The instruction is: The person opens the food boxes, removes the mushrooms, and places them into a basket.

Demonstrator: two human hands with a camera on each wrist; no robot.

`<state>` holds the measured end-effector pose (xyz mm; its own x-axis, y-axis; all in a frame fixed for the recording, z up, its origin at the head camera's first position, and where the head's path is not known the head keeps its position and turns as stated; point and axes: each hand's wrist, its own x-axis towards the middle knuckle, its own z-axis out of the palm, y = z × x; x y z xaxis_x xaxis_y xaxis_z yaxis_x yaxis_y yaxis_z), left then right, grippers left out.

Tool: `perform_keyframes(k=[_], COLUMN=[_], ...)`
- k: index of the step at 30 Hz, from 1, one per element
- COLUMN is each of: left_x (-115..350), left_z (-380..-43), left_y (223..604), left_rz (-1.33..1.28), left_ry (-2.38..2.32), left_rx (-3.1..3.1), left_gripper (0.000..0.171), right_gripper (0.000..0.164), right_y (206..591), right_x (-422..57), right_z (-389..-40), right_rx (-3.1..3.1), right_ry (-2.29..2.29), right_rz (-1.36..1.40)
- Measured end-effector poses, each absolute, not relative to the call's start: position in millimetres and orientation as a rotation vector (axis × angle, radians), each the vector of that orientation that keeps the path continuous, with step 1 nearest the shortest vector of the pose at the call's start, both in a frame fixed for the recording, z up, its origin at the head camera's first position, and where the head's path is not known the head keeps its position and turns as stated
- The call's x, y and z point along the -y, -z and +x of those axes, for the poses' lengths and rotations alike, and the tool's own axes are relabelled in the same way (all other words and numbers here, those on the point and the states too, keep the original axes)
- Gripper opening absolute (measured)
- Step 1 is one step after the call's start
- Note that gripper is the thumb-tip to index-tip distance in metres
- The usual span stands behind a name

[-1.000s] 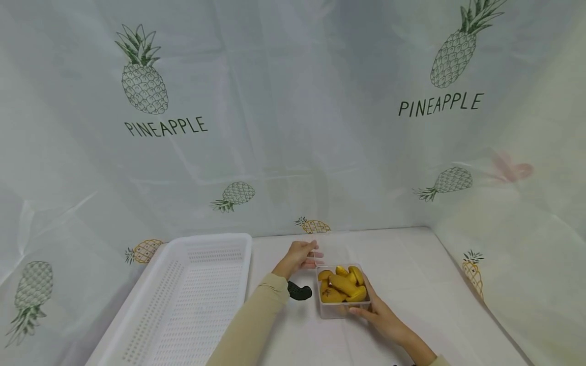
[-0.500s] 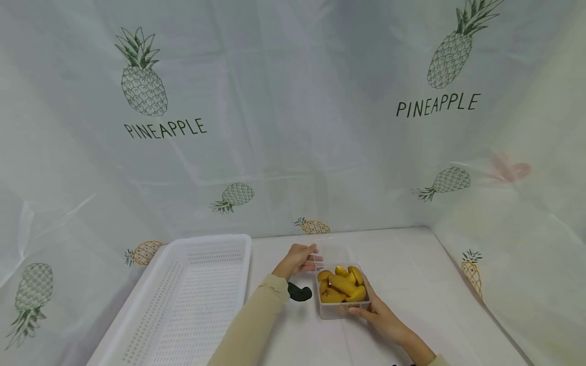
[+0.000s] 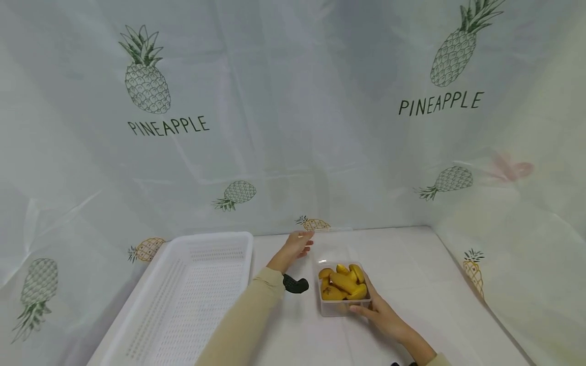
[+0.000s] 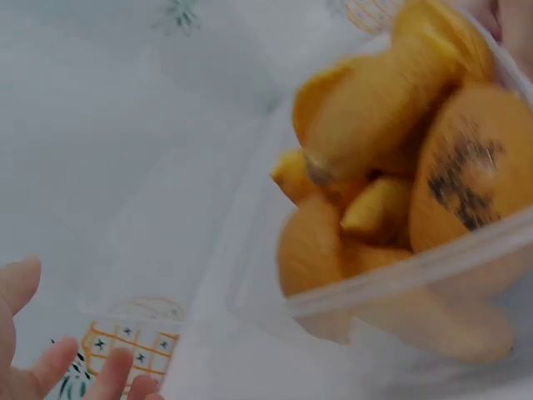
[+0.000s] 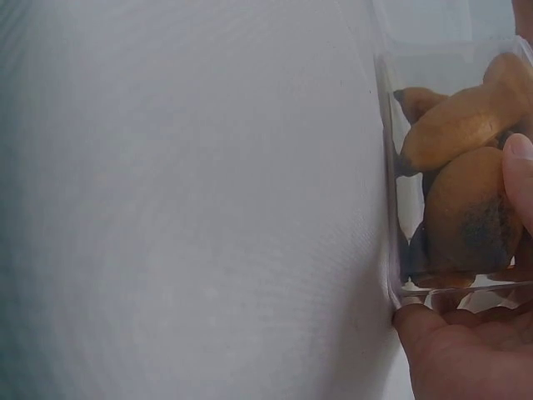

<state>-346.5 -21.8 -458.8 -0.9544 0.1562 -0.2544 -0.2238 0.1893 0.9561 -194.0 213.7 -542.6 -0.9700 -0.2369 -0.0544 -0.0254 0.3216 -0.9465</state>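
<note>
A clear plastic box (image 3: pixel 336 308) filled with yellow fruit (image 3: pixel 344 283) stands on the white cloth. Some pieces are banana-shaped; a rounder, mango-like one (image 4: pixel 475 158) carries black specks. My right hand (image 3: pixel 384 317) grips the box at its front right corner, thumb along the front. A see-through lid (image 5: pixel 425 21) stands raised at the box's back, faint in the head view. Close to its left edge is my left hand (image 3: pixel 293 248), fingers loosely bent and apart. Beside the left sleeve lies a dark green, curved, bumpy thing (image 3: pixel 296 284), partly hidden by the forearm.
At the left is a large white perforated basket (image 3: pixel 201 295). White cloth (image 3: pixel 412 274) covers the table. Behind and at both sides hangs a pale curtain (image 3: pixel 284 127) printed with pineapples.
My left hand has moved a little up and back, away from the box's left back corner. My right hand keeps its grip on the box, which stays in place.
</note>
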Motion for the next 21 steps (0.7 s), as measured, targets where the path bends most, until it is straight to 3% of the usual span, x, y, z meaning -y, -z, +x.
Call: perform_keyframes(k=[7,15,21], left_x=[29.0,33.9,31.9], left_z=[-350.8,-350.7,-339.6], left_y=[437.8,431.9,433.8], left_rz=[0.038,0.716,0.969], left_ry=[-1.999,-1.891,-1.626], left_rx=[-2.184,-1.991,-1.948], left_gripper=[0.053,0.043,0.037], right_gripper=[0.100,0.099,0.098], right_y=[543.7,541.8,543.0], right_x=[-213.9,-215.4,-214.9], right_z=[-195.9,-195.3,-195.8], right_rx=[-2.400,-2.449,-2.401], right_ry=[1.725,1.692,1.737], right_rz=[-0.242,-0.227,-0.290])
